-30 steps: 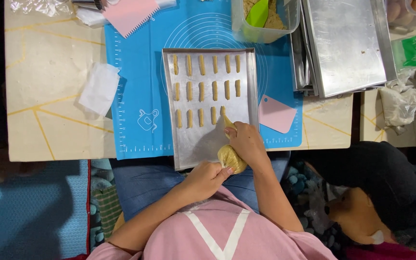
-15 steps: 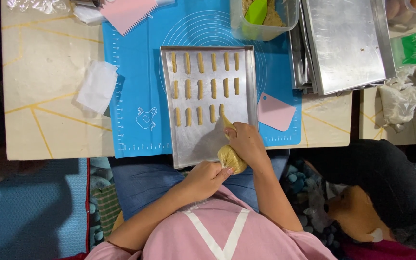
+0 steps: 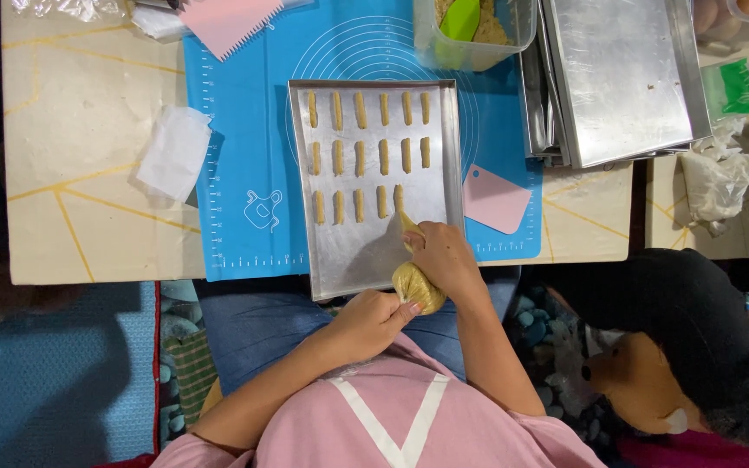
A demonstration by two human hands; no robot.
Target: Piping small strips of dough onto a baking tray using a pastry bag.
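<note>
The right hand [image 3: 446, 258] is curling its fingers around the piping bag [image 3: 416, 279] at the tray's [image 3: 454, 173] five o'clock corner, while the left hand [image 3: 373, 319] is pinching the bag's tail end.

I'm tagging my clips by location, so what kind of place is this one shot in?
Probably a home or small baking workspace. A metal baking tray holds rows of piped dough sticks on a blue silicone baking mat, and both hands grip a piping bag. More stacked metal trays sit nearby.
</note>
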